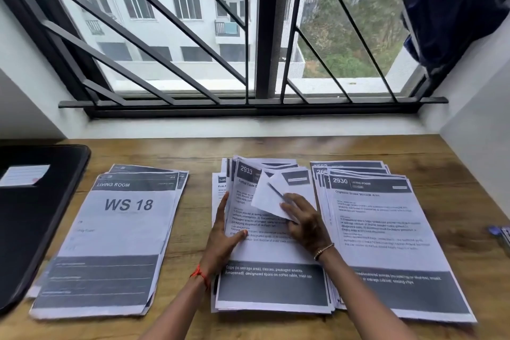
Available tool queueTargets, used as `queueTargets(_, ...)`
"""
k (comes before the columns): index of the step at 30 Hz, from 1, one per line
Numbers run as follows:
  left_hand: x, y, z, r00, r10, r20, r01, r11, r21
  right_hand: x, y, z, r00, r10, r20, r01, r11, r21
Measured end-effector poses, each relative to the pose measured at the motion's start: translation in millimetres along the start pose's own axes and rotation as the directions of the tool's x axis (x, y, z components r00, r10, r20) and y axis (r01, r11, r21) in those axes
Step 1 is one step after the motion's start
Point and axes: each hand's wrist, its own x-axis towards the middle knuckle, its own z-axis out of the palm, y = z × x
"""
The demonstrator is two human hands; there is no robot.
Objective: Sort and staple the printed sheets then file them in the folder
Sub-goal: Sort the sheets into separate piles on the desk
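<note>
Your right hand (303, 222) is pinching the turned-down upper corner of the top sheet (265, 246), a white printed page headed 2933 with a dark grey band across its foot. The flap seems to be sitting between your thumb and fingers, though the hand is hiding part of that hold. Your left hand (223, 237) is lying flat and grasping nothing, with fingers straight along the page's left edge and thumb pressing on the print.

That page is resting on the middle pile (271, 292) of loosely fanned white printed sheets, straight in front of you on the brown wooden desk (196, 229). Just beside it, the right pile (386, 229) is showing a page headed 2930. Well apart on the other side, the left pile (110, 243) is showing a cover reading WS 18. A closed black folder (33, 229) with a pale label is lying at the far left. A small blue object (501, 233) is lying at the right edge, too blurred to name. Beyond the desk, a barred window (171, 22) is facing a white building, with a dark blue cloth (455, 8) hanging at its right.

You appear to be sorting, and nothing looks stapled or filed yet. The next move is calling for peeling this one page free while your flat hand is holding the sheets beneath, then laying it on its matching pile.
</note>
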Motion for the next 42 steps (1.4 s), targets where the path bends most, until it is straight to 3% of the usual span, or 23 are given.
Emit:
queueTargets(2,1.0,0.0,0.3,1.000,0.001,-0.009,-0.001,1.000,0.001,1.1,-1.0,2.2,1.000,0.017,0.009,-0.017,1.000,0.010)
queueTargets(8,0.3,0.5,0.5,1.000,-0.010,-0.011,0.010,1.000,-0.025,16.7,4.5,7.4,0.944,0.302,-0.135,-0.291,0.952,0.098)
queueTargets(13,1.9,0.3,0.5,1.000,-0.008,-0.009,0.008,1.000,-0.024,15.7,-4.6,3.3,0.968,0.215,-0.126,-0.187,0.960,0.207)
queueTargets(16,2.0,-0.6,0.1,1.000,-0.006,-0.010,0.006,1.000,-0.020,13.9,-9.8,8.5,0.966,0.248,-0.081,-0.236,0.963,0.134)
queueTargets(21,1.4,0.7,0.7,1.000,-0.013,-0.006,0.013,1.000,-0.024,29.6,4.7,11.0,0.795,0.606,-0.027,-0.603,0.795,0.065)
queueTargets(24,1.4,1.6,1.4,1.000,-0.014,-0.008,0.014,1.000,-0.022,29.3,3.0,14.5,0.795,0.602,-0.073,-0.603,0.798,0.014)
queueTargets(28,1.7,1.2,1.9,1.000,-0.008,-0.016,0.007,1.000,-0.016,31.0,-1.1,14.5,0.721,0.692,0.035,-0.693,0.721,0.005)
queueTargets(42,1.5,-1.8,0.3,1.000,-0.025,-0.006,0.025,1.000,-0.015,24.0,-5.4,19.8,0.813,0.581,0.031,-0.580,0.813,-0.051)
